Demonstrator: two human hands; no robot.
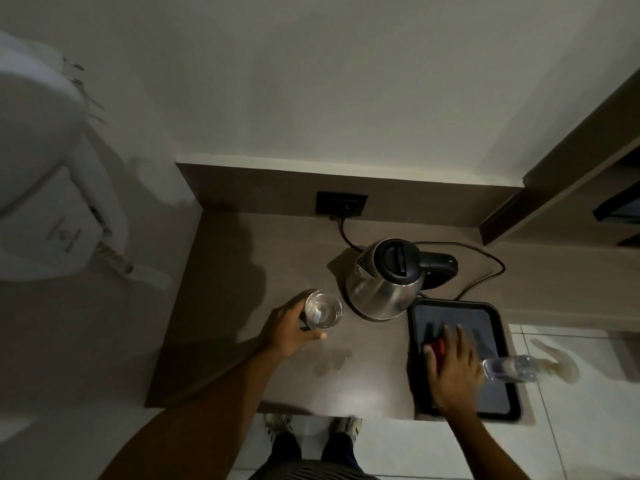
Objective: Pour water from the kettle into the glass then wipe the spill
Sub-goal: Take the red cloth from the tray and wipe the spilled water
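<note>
Left hand (287, 329) wraps fingers round one glass (323, 309), at 9 o'clock of one kettle (382, 277) | right hand (452, 365) spread flat on one red item (439, 347) in one black tray (505, 317) | one bottle (510, 368) at 3 o'clock of it | small spill (332, 362) on counter (221, 306)

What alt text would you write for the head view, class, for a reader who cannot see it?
Seen from above, a left hand grips a glass on a brown counter beside a steel kettle, while the right hand reaches for something red on a black tray. Small wet patches lie near the front edge.
</note>
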